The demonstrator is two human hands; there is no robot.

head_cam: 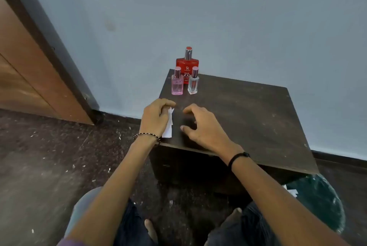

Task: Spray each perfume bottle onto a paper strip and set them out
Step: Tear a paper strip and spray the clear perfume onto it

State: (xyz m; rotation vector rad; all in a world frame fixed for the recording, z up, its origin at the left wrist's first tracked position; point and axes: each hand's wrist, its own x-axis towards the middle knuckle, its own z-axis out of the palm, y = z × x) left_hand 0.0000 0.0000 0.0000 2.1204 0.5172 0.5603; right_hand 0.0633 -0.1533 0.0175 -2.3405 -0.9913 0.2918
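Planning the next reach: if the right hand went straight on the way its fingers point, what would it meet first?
Probably the clear bottle, though the right hand could pass between it and the pink bottle; depth is unclear.

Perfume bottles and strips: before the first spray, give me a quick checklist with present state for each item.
1. Three bottles upright on the table: red bottle, pink bottle, clear bottle. Ok.
2. Bottles capped, so caps must come off. Not ok.
3. Paper strips in the left hand. Ok.
4. Right hand free, fingers spread above the table. Ok.
5. A single strip separated from the bunch. Cannot tell.
6. Bare table surface to set strips out. Ok.
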